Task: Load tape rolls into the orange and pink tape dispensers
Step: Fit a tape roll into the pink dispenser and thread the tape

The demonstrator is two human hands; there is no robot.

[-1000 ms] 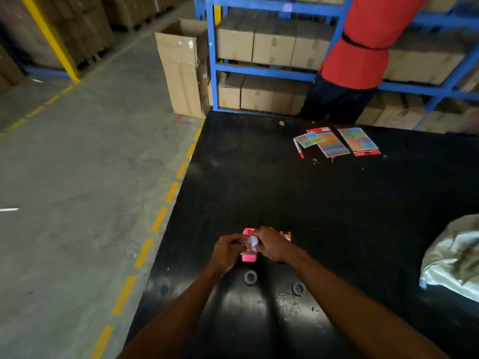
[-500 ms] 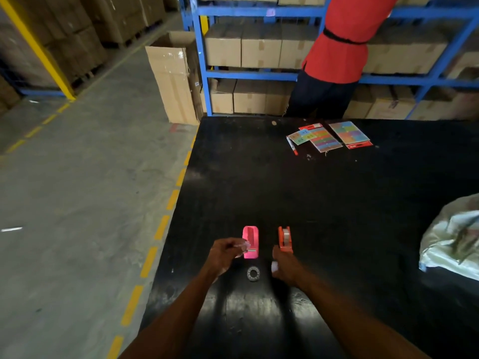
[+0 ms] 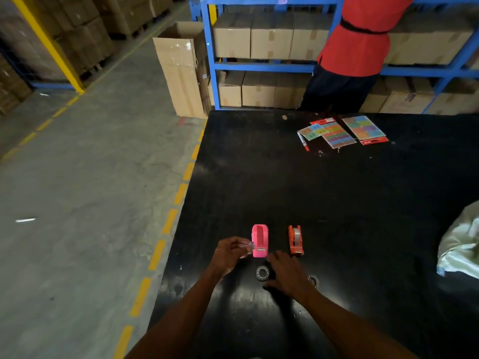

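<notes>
The pink dispenser (image 3: 260, 240) stands upright on the black table (image 3: 337, 203), its slot looking hollow. To its right, the orange dispenser (image 3: 295, 239) has a clear tape roll in it. My left hand (image 3: 230, 252) pinches a small clear piece (image 3: 250, 246) right beside the pink dispenser's left side. My right hand (image 3: 287, 274) lies palm down with fingers spread, its fingertips at a loose tape roll (image 3: 263, 273) lying flat just in front of the pink dispenser. A second ring (image 3: 313, 280) peeks out from behind my right wrist.
Coloured sticker sheets (image 3: 347, 132) and a marker (image 3: 302, 141) lie at the table's far side, where a person in red (image 3: 363, 42) stands before blue shelving with cartons. A pale plastic bag (image 3: 461, 247) sits at the right edge. The table's left edge drops to the floor.
My hands came apart from the pink dispenser. The right hand dropped to the table by the loose roll; the left stays beside the dispenser with the clear piece.
</notes>
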